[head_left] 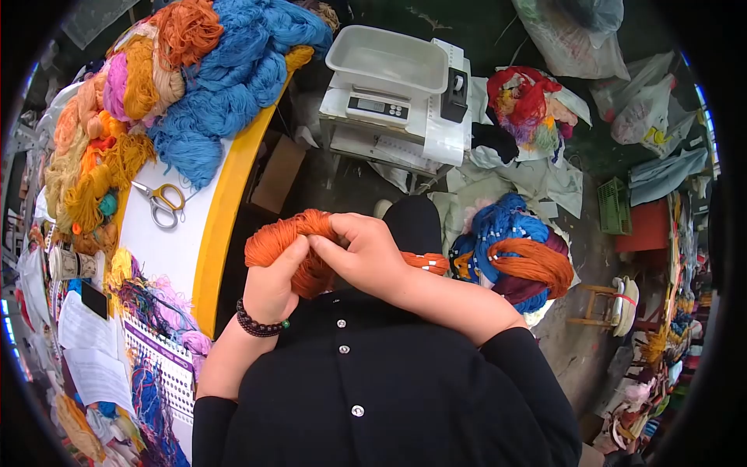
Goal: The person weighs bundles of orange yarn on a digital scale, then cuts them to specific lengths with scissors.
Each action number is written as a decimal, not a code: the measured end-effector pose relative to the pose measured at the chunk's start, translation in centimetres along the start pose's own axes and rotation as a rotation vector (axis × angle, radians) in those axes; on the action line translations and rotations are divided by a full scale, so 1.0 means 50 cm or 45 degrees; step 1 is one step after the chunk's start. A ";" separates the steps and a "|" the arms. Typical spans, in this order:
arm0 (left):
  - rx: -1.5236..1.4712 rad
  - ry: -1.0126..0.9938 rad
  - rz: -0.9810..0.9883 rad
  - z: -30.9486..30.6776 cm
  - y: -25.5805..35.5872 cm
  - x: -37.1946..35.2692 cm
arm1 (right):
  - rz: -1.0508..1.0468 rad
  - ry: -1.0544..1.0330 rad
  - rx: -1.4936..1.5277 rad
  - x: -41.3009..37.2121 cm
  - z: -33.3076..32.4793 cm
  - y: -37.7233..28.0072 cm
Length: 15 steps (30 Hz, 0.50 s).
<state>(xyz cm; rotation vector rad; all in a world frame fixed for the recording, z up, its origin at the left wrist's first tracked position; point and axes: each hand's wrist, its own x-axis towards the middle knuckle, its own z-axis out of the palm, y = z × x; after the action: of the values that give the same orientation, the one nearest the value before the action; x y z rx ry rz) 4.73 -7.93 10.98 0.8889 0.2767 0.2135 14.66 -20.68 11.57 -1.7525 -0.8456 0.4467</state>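
Note:
Close to my chest, an orange skein of yarn [274,240] is bunched between my two hands. My left hand [274,282], with a dark bead bracelet at the wrist, is closed around its lower side. The fingers of my right hand [359,251] pinch the skein's upper right part, and both thumbs meet over the strands. What lies under the thumbs is hidden. Across my lap, partly behind my right forearm, shows more orange yarn [426,263] with white ties.
On the yellow-edged table [220,233] at left lie scissors [162,204], a blue yarn pile [241,78] and a colour card [159,366]. Ahead stands a scale [379,107] with a tray [387,58]. Tied skeins [510,218] sit at my right, near a wooden stool [595,303].

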 end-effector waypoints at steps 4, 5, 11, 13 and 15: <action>0.101 0.088 0.070 -0.006 -0.010 -0.002 | 0.018 -0.042 0.012 -0.008 0.011 0.016; 0.051 0.114 0.068 -0.009 -0.012 -0.002 | 0.016 -0.043 0.011 -0.012 0.016 0.018; -0.178 0.028 -0.074 -0.015 0.046 -0.001 | 0.367 -0.143 1.465 0.005 -0.036 -0.008; -0.689 -0.347 -0.101 -0.062 0.087 0.000 | 0.346 -0.246 1.813 0.002 -0.109 -0.049; -0.918 -0.501 -0.040 -0.115 0.149 -0.011 | 0.362 -0.357 1.440 -0.036 -0.210 -0.090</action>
<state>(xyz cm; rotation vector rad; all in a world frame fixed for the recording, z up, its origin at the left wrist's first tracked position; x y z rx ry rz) 1.82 0.71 13.49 0.1973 -0.1553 0.0913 18.96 -28.23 19.17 -0.7456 -0.3611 1.1169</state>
